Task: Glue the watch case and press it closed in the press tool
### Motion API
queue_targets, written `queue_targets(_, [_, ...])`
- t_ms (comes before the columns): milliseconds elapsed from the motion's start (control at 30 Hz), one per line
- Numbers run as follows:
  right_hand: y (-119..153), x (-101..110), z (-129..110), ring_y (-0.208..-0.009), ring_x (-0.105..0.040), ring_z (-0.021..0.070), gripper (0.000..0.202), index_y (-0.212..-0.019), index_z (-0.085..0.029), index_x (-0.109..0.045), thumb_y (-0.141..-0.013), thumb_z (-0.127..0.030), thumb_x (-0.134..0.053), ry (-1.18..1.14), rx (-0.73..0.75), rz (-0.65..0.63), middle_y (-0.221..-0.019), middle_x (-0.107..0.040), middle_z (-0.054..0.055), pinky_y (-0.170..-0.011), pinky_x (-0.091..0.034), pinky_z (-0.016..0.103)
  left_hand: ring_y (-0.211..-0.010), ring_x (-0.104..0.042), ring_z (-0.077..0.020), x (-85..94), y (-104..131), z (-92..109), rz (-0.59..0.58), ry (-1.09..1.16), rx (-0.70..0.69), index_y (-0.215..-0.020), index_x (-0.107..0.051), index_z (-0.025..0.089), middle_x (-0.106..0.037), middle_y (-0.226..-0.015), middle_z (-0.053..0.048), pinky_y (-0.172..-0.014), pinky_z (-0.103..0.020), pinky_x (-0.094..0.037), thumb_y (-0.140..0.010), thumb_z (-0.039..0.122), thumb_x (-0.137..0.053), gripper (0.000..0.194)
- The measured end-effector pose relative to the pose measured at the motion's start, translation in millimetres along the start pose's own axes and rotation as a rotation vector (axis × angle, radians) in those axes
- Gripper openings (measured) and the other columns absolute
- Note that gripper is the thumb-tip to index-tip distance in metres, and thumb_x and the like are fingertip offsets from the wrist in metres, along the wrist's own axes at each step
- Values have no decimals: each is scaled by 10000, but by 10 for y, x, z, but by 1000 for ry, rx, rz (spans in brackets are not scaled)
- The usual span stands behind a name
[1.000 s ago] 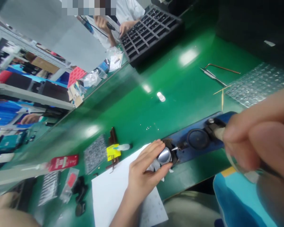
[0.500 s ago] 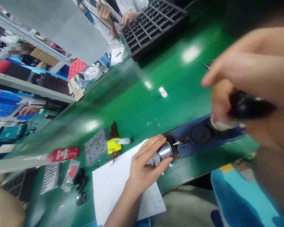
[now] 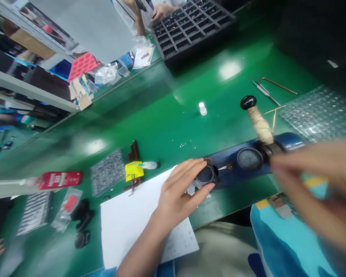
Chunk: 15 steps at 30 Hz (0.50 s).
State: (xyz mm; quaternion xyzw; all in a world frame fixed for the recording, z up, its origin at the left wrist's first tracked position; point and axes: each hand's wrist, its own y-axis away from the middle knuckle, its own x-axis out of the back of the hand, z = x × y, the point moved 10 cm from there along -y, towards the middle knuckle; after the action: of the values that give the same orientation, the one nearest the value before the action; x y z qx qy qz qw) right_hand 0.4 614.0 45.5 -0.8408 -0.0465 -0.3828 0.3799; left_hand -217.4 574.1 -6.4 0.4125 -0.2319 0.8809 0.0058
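My left hand (image 3: 180, 188) reaches in from below, its fingers and thumb closed around a dark, round watch case (image 3: 205, 174) at the left end of a long blue bench tool (image 3: 233, 179). A thin metal pin points at the case from the tool's middle. Farther right on the tool sits a dark round disc (image 3: 250, 159). A lever (image 3: 260, 125) wrapped in beige material, with a black knob, stands up near the tool's right end. My right hand (image 3: 308, 173) is smeared by motion over that end, below the lever and off its knob. Whether its fingers hold anything is hidden by blur.
White paper (image 3: 127, 219) lies under my left forearm. A small white cap (image 3: 202, 109), tweezers (image 3: 262, 89), bubble wrap (image 3: 320, 111) and a red bottle (image 3: 60, 180) are on the green table. Across it, another person's hands (image 3: 161, 12) work beside a black compartment tray (image 3: 190, 34).
My right hand has come down and away from the lever's black knob, leaving the lever in view. My left hand stays on the watch case, whose top now looks dark instead of shiny silver.
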Motion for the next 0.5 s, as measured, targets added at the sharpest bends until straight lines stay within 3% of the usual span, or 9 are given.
queue_targets(100, [438, -272, -274, -797, -740, 157, 153, -1182, -249, -739, -1073, -224, -634, 23, 57, -144, -1046, -794, 11, -718, -562, 326, -1183, -776, -267, 18, 10, 29, 21, -4, -25, -1362, -678, 190, -808, -1252, -123, -1137, -431, -597, -924, 254, -836, 470])
queue_targets(167, [540, -457, -364, -756, -740, 151, 150, -1159, -160, -728, -1077, -158, -602, 45, 78, -154, -1016, -799, 35, -683, -547, 320, -1194, -772, -269, 59, 29, 53, 47, 23, -36, -1388, -660, 202, -807, -1261, -114, -1149, -448, -591, -913, 273, -852, 517])
queue_targets(333, [464, -763, -371, -688, -726, 144, 172, -1198, -128, -723, -1065, -122, -614, 152, 68, -132, -1012, -802, 34, -637, -506, 326, -1249, -742, -292, 282, 277, 73, 103, 136, -4, -1483, -613, 228, -785, -1314, -114, -1168, -498, -577, -882, 242, -881, 658])
queue_targets(500, [404, -773, -425, -633, -682, 126, 171, -1092, -178, -755, -1087, -170, -584, 290, 39, -138, -935, -794, 2, -587, -436, 326, -1249, -740, -329, 482, 831, -21, 139, 279, 124, -1485, -633, 242, -777, -1327, -135, -1121, -493, -619, -897, 302, -861, 633])
